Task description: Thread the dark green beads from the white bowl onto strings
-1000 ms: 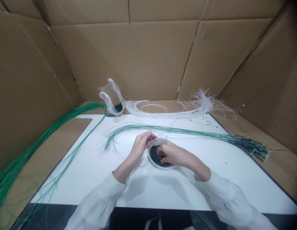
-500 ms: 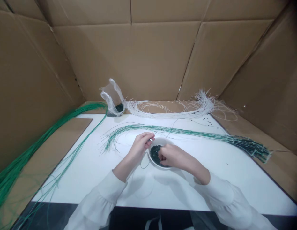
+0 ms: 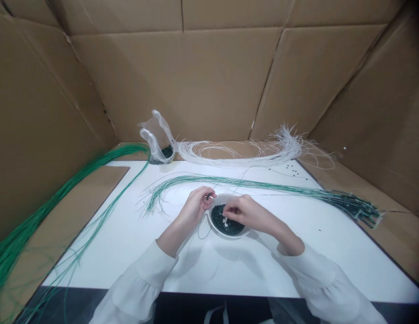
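A white bowl of small dark green beads stands on the white tabletop. At its left rim, my left hand is closed with thumb and fingers pinching a thin green wire, whose loose loop hangs beside the bowl. Something small and dark shows at those fingertips, too small to name surely. Over the beads, my right hand has its thumb and fingertips pressed together; whatever is between them is hidden. A pale patch of bowl bottom shows through the beads below it.
Behind the bowl lies a bundle of green wires, its right end thick with dark beads. An open plastic bag with dark beads and a white wire coil are at the back. Long green strands run along the left. Cardboard walls enclose the table.
My right hand has lifted out of the beads and shifted slightly to the right, its fingertips now pinched above them. My left hand has stayed nearly in place.
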`<state>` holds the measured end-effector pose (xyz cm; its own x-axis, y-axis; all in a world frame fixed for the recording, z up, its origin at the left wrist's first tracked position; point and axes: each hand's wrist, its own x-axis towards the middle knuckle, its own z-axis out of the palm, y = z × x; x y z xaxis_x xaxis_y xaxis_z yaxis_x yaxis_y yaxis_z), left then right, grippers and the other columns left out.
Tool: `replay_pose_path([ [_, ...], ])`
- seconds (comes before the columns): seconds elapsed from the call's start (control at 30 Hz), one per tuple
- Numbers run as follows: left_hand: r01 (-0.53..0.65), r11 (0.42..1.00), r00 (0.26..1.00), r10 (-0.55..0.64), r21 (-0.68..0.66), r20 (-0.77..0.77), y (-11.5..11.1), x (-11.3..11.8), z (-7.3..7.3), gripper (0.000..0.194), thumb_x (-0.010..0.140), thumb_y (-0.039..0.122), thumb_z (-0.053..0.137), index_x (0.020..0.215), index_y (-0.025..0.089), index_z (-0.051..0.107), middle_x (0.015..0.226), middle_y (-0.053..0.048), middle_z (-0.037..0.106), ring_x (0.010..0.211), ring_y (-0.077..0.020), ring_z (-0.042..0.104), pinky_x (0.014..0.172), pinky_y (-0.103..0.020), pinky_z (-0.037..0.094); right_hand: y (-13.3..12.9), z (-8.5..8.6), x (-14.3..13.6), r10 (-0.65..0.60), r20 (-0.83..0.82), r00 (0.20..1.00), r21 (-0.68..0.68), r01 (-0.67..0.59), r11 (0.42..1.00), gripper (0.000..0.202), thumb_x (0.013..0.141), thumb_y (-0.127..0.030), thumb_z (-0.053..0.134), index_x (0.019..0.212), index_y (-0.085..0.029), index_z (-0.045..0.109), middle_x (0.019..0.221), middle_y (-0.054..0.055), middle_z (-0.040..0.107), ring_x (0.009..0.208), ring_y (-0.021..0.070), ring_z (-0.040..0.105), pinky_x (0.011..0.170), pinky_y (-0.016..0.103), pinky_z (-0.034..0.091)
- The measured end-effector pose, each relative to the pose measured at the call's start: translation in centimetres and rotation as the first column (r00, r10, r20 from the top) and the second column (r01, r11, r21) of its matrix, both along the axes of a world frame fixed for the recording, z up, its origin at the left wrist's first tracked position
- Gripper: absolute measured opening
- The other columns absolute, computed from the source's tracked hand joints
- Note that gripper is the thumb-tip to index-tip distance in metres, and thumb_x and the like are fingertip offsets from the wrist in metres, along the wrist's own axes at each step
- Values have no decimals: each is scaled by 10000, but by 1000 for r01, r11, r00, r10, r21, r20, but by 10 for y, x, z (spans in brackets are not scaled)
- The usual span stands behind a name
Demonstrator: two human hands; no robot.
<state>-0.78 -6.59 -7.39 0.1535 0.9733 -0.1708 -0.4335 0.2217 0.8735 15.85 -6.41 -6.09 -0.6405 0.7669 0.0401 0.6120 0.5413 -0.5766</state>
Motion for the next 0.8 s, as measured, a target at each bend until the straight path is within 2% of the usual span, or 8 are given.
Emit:
replay_pose_path([
  [0.1, 8, 998, 996, -2, 65, -86, -1, 2, 0, 112, 671, 215, 551, 662, 105, 530, 646, -6, 521, 446, -22, 311, 428, -177, 187, 0, 1, 9, -99, -153, 983, -11, 99, 995, 158, 767, -178, 519, 700, -139, 656, 648, 16, 623, 569, 114, 533, 557, 213, 393],
  [0.17, 27, 993, 979, -2, 117, -204, -3, 2, 1, 110, 676, 220, 562, 695, 112, 551, 665, -6, 541, 465, -29, 331, 445, -175, 212, 2, -2, 15, -154, -259, 954, -42, 148, 988, 142, 755, -198, 537, 717, -140, 661, 691, 26, 637, 610, 126, 553, 589, 224, 420],
  [0.27, 51, 969, 897, 63, 242, -438, -7, 4, 4, 119, 703, 234, 569, 736, 122, 594, 701, -14, 568, 573, -67, 431, 545, -188, 318, 3, -7, 23, -236, -412, 880, -135, 197, 971, 148, 733, -255, 581, 750, -135, 667, 746, 48, 653, 666, 153, 584, 619, 244, 457],
  [0.33, 71, 941, 836, 124, 330, -534, -10, 5, 6, 129, 731, 247, 558, 749, 128, 606, 735, -22, 585, 664, -95, 480, 626, -204, 356, 4, -9, 26, -303, -494, 815, -219, 221, 950, 206, 719, -318, 609, 773, -129, 671, 755, 63, 656, 649, 161, 592, 591, 251, 473],
  [0.43, 101, 906, 791, 178, 412, -586, -15, 6, 7, 137, 763, 253, 535, 761, 136, 606, 773, -29, 598, 707, -110, 500, 647, -210, 369, 4, -8, 28, -370, -558, 743, -309, 228, 923, 273, 704, -387, 628, 775, -128, 679, 734, 65, 651, 587, 145, 575, 536, 244, 471],
  [0.6, 155, 865, 752, 210, 477, -625, -18, 7, 6, 145, 784, 255, 521, 771, 142, 610, 770, -28, 585, 690, -111, 499, 618, -208, 370, 2, -4, 27, -333, -594, 732, -351, 136, 926, 284, 707, -413, 627, 726, -135, 686, 716, 56, 639, 556, 121, 532, 532, 243, 454],
  [0.8, 188, 850, 739, 207, 492, -641, -17, 7, 5, 143, 787, 252, 520, 776, 143, 612, 752, -26, 575, 670, -110, 492, 603, -208, 368, -1, -2, 24, -310, -635, 707, -383, 60, 922, 241, 718, -367, 626, 761, -139, 691, 701, 49, 625, 556, 114, 522, 520, 232, 453],
])
